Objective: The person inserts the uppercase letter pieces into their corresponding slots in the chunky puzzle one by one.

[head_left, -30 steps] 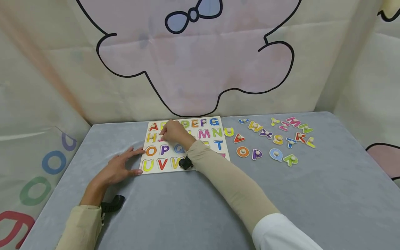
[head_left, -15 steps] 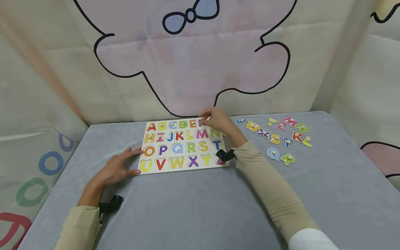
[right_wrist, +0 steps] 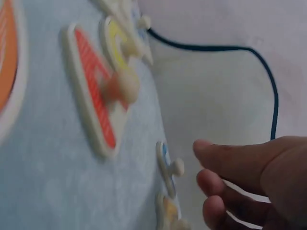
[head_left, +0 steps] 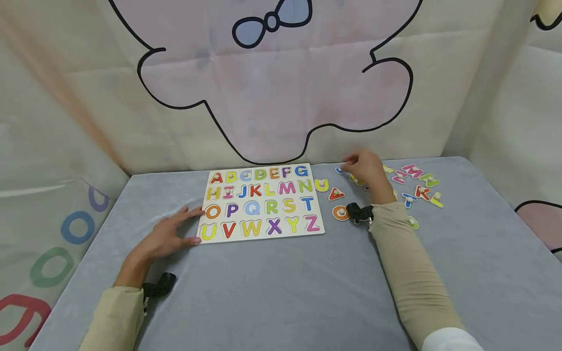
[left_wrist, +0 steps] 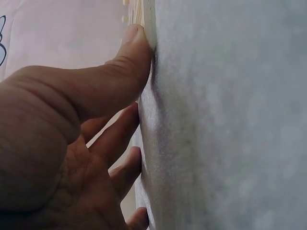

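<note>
A white alphabet puzzle board point(head_left: 263, 238) lies on the table. My left hand point(head_left: 164, 237) rests at its left edge, fingers spread; in the left wrist view the thumb point(left_wrist: 129, 62) touches the board's edge. Knobbed letters sit in the top row, and a pink I point(head_left: 228, 192) sits in the second row beside the H. My right hand point(head_left: 368, 170) hovers at the back, right of the board, with bent fingers holding nothing. Its fingertips are close to the knob of a blue J piece point(right_wrist: 165, 167), with a gap between them in the right wrist view.
Loose knobbed letters lie right of the board: a yellow U point(head_left: 322, 185), a red V point(head_left: 336, 194), an orange O point(head_left: 340, 213), a red K point(head_left: 422, 193) and several others, some hidden by my right arm. A printed cloth wall point(head_left: 263, 97) rises behind the table.
My right hand has left the pink I on the board and moved right, past the board's top row, to the blue J piece. The left hand has stayed at the board's edge.
</note>
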`<state>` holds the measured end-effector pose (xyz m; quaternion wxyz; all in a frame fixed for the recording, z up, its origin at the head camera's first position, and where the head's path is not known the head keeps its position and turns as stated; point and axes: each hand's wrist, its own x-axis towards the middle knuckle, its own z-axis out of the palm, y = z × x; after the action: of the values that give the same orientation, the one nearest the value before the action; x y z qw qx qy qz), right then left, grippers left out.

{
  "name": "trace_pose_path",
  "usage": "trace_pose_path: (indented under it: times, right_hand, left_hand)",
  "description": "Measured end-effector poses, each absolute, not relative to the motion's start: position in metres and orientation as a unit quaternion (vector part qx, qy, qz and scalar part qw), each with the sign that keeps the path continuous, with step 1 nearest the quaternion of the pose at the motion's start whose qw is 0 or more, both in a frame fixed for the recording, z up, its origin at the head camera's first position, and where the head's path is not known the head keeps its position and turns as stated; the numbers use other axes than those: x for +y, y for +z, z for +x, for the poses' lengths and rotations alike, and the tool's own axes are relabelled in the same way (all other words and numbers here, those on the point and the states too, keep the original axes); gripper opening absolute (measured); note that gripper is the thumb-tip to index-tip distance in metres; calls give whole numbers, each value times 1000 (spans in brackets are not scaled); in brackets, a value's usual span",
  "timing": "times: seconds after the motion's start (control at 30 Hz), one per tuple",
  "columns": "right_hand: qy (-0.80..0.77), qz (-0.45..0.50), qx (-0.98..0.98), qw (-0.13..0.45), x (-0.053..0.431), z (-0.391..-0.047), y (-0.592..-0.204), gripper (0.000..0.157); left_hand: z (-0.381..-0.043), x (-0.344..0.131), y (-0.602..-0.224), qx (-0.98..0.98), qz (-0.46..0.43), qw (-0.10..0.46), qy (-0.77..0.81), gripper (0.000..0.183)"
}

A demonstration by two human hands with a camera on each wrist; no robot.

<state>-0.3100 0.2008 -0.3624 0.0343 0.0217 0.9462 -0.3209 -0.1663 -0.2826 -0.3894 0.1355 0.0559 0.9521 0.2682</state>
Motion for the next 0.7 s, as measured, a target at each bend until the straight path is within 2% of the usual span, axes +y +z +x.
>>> trace_pose_path:
  times: [0.17, 0.37, 0.7]
  right_hand:
    - [-295, 41, 953, 58, 207, -313, -370, 31]
    - [-287, 40, 956, 52, 208, -314, -374, 30]
    - [-281, -19, 955, 92, 202, -315, -370, 26]
  left_hand:
    - [-166, -282, -387, 952, 54, 139, 266, 78]
    - [-166, -280, -386, 953, 59, 135, 263, 78]
    - [-166, -281, -385, 952, 64, 141, 264, 76]
